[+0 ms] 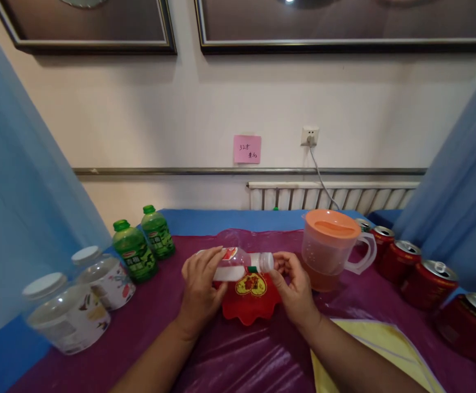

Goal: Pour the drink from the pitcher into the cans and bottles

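A clear plastic bottle [241, 261] with a white cap and a red, white and green label lies sideways above a red scalloped dish [248, 311] with a yellow pattern. My left hand [203, 284] is wrapped round the bottle's base end. My right hand [295, 286] is at the cap end, its fingers curled and apart beside the cap, with nothing seen between them. Just right of my right hand stands a clear pitcher [323, 256] with an orange lid and some amber liquid inside.
Two white-lidded jars [72, 319] and two green bottles [134, 254] stand at the left. Several red cans [428, 286] line the right side. A yellow cloth [369, 344] lies under my right forearm on the purple table cover [148, 338]. A radiator [328, 195] is behind.
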The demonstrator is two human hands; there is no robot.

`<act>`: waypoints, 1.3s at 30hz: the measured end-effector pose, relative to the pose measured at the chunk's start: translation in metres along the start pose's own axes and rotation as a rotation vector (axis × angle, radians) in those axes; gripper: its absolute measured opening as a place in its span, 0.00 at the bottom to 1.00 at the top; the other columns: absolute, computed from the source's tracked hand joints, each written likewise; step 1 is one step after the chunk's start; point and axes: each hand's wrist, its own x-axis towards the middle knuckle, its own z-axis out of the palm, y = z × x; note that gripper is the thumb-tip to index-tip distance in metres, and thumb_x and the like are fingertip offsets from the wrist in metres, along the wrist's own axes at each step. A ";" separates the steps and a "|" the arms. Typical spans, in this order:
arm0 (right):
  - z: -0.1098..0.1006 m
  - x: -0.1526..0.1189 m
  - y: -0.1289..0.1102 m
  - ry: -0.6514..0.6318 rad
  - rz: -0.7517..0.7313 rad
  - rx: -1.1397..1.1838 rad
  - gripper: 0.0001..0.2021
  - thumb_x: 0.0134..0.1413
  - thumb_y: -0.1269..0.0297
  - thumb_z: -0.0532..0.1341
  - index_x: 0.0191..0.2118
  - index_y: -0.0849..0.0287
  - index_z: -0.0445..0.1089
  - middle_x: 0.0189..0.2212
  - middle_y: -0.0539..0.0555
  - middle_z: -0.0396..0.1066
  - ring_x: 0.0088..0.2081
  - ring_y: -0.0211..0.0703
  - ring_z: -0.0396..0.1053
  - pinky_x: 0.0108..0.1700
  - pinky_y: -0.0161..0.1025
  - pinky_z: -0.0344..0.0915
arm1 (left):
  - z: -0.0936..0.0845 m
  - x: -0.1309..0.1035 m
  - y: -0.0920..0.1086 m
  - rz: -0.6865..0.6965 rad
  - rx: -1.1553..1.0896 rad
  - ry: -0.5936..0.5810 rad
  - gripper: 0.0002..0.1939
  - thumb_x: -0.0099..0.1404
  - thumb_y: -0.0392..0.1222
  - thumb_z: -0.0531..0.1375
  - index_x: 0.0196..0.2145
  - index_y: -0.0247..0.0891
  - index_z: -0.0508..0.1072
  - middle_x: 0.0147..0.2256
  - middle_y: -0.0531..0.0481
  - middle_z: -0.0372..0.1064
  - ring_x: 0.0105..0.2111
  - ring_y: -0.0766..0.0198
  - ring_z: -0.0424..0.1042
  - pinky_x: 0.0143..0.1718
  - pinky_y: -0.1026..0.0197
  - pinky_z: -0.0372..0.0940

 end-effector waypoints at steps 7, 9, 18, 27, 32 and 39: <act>0.002 -0.004 0.005 -0.064 0.025 -0.075 0.12 0.64 0.54 0.62 0.45 0.58 0.71 0.33 0.50 0.74 0.32 0.38 0.69 0.35 0.35 0.66 | -0.005 0.003 0.002 0.027 0.032 -0.006 0.27 0.62 0.34 0.59 0.60 0.44 0.67 0.56 0.42 0.71 0.58 0.47 0.67 0.64 0.40 0.50; 0.003 -0.005 0.002 -0.048 0.001 -0.091 0.11 0.64 0.55 0.62 0.44 0.57 0.71 0.32 0.49 0.73 0.31 0.38 0.69 0.34 0.34 0.65 | -0.006 0.003 0.002 0.036 0.031 -0.004 0.26 0.63 0.34 0.59 0.59 0.44 0.67 0.55 0.42 0.72 0.57 0.47 0.68 0.63 0.40 0.50; 0.003 -0.005 -0.004 -0.054 -0.073 -0.125 0.10 0.65 0.58 0.61 0.46 0.57 0.72 0.34 0.50 0.74 0.32 0.37 0.69 0.36 0.34 0.66 | -0.006 0.004 0.001 0.017 0.025 0.007 0.25 0.63 0.36 0.59 0.57 0.46 0.67 0.53 0.43 0.73 0.55 0.47 0.69 0.62 0.40 0.52; 0.001 -0.004 -0.001 -0.095 -0.159 -0.187 0.11 0.65 0.59 0.61 0.49 0.56 0.70 0.37 0.52 0.74 0.35 0.39 0.70 0.38 0.36 0.67 | -0.002 0.001 -0.004 0.005 -0.003 -0.009 0.25 0.61 0.36 0.60 0.57 0.45 0.68 0.54 0.43 0.72 0.55 0.47 0.68 0.61 0.41 0.53; 0.000 -0.003 0.001 -0.111 -0.235 -0.203 0.17 0.65 0.64 0.60 0.58 0.53 0.67 0.44 0.55 0.72 0.43 0.43 0.72 0.46 0.40 0.70 | 0.000 0.001 -0.006 -0.001 -0.005 -0.030 0.25 0.62 0.36 0.59 0.57 0.44 0.67 0.54 0.42 0.72 0.56 0.47 0.68 0.61 0.41 0.53; -0.002 -0.002 0.002 -0.125 -0.265 -0.247 0.21 0.65 0.66 0.59 0.62 0.51 0.65 0.50 0.58 0.68 0.52 0.46 0.70 0.54 0.45 0.70 | 0.002 0.001 -0.007 -0.033 -0.011 -0.045 0.26 0.61 0.36 0.58 0.57 0.45 0.68 0.54 0.43 0.73 0.56 0.47 0.69 0.61 0.42 0.52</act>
